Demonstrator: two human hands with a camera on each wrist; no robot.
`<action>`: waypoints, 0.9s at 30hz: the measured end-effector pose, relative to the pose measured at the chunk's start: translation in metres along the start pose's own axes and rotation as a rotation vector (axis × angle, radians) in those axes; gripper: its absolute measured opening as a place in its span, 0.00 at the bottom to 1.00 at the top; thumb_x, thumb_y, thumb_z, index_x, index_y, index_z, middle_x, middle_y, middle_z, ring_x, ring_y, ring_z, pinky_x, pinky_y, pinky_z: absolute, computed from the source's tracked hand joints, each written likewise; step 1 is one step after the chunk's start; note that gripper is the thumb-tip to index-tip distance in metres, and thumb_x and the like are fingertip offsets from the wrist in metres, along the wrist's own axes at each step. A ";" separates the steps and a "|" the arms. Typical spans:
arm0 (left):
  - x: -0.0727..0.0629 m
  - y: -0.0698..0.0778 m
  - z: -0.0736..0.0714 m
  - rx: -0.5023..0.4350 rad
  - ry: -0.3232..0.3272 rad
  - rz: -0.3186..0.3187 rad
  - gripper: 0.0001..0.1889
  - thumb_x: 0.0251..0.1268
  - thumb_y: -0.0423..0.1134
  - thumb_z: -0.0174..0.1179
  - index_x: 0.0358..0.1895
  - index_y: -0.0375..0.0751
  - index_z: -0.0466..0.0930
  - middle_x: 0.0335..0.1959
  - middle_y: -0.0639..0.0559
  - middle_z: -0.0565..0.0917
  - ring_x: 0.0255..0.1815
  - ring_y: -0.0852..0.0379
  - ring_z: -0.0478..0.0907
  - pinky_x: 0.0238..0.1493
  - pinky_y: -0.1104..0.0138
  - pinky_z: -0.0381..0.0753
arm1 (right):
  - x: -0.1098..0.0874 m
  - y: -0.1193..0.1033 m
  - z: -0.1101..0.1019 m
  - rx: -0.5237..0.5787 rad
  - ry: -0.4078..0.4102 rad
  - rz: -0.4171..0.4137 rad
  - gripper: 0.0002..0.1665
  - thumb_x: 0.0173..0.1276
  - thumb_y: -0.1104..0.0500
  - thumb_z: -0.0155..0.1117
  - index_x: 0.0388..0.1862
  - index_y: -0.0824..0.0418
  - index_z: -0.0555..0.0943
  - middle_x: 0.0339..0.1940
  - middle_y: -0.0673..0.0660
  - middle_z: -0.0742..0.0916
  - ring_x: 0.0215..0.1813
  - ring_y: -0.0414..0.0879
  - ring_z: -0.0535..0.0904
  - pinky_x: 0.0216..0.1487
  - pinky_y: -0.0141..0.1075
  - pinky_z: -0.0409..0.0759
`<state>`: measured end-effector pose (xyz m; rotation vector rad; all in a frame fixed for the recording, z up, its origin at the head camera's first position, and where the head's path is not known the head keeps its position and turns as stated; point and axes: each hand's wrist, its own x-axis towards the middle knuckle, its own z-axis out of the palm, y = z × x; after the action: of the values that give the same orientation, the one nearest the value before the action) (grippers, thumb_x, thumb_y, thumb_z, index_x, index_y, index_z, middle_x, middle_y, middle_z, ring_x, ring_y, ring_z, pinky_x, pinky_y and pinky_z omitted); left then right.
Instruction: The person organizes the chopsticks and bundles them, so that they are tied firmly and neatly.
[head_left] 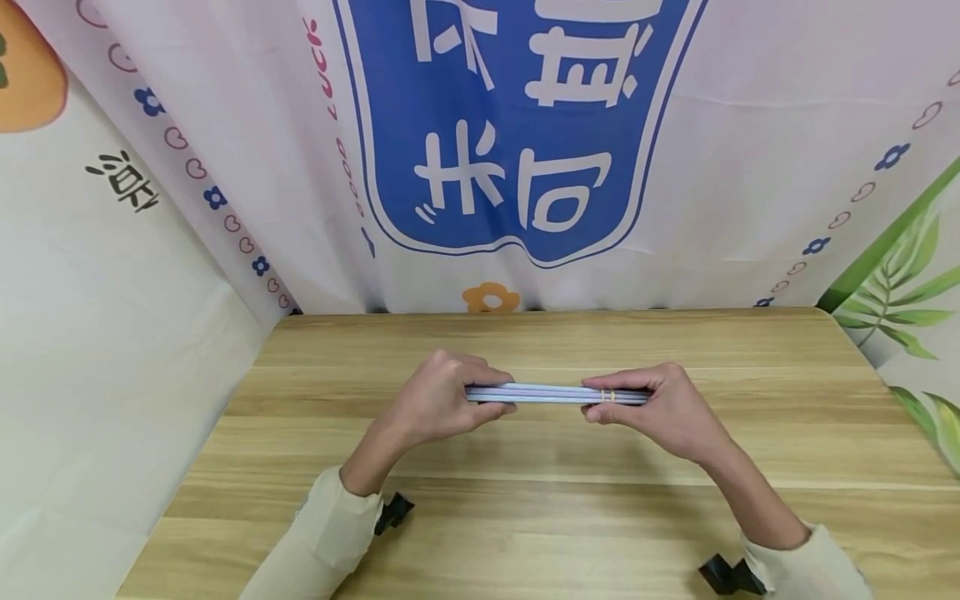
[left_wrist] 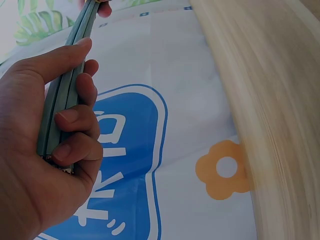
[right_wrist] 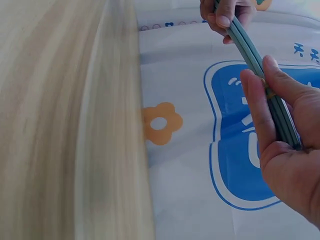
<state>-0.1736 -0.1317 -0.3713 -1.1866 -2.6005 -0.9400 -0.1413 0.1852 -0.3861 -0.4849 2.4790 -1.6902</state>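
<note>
A bundle of thin pale blue-green chopsticks point(head_left: 547, 392) is held level above the table, spanning both hands. My left hand point(head_left: 447, 396) grips its left end; in the left wrist view the fingers curl round the chopsticks point(left_wrist: 64, 100) and the thumb lies along them. At the other end, my right hand point(head_left: 667, 408) holds the bundle between thumb and fingers. A thin yellowish band point(right_wrist: 270, 93) circles the chopsticks at the right fingertips. Part of each end is hidden in the palms in the head view.
Below the hands lies a wood-grain table point(head_left: 495, 517). A printed cloth point(head_left: 720, 183) with a blue panel hangs along its far edge, and a white cloth point(head_left: 97, 333) hangs at the left. Black mounts point(head_left: 393, 512) show at both cuffs.
</note>
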 end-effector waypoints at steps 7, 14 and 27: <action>0.001 -0.002 -0.003 -0.005 0.024 -0.004 0.10 0.61 0.38 0.80 0.45 0.46 0.96 0.33 0.57 0.93 0.23 0.71 0.73 0.24 0.75 0.74 | -0.003 0.000 -0.015 -0.065 0.033 -0.111 0.18 0.66 0.62 0.81 0.55 0.58 0.91 0.50 0.59 0.93 0.41 0.39 0.90 0.39 0.34 0.89; 0.000 -0.004 -0.005 -0.016 0.023 -0.016 0.10 0.61 0.37 0.80 0.45 0.47 0.96 0.32 0.58 0.92 0.22 0.70 0.73 0.23 0.75 0.73 | -0.005 0.003 -0.019 -0.077 0.062 -0.155 0.12 0.67 0.66 0.78 0.48 0.58 0.91 0.43 0.52 0.92 0.37 0.40 0.89 0.37 0.34 0.89; -0.001 -0.004 -0.005 -0.017 0.009 -0.013 0.09 0.61 0.37 0.80 0.45 0.46 0.96 0.34 0.56 0.93 0.22 0.71 0.73 0.23 0.75 0.73 | -0.004 0.008 -0.012 -0.035 0.100 -0.200 0.10 0.66 0.69 0.79 0.45 0.61 0.92 0.40 0.48 0.93 0.35 0.39 0.89 0.35 0.33 0.89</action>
<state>-0.1762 -0.1367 -0.3698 -1.1682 -2.6020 -0.9693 -0.1422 0.1997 -0.3896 -0.6892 2.6118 -1.7852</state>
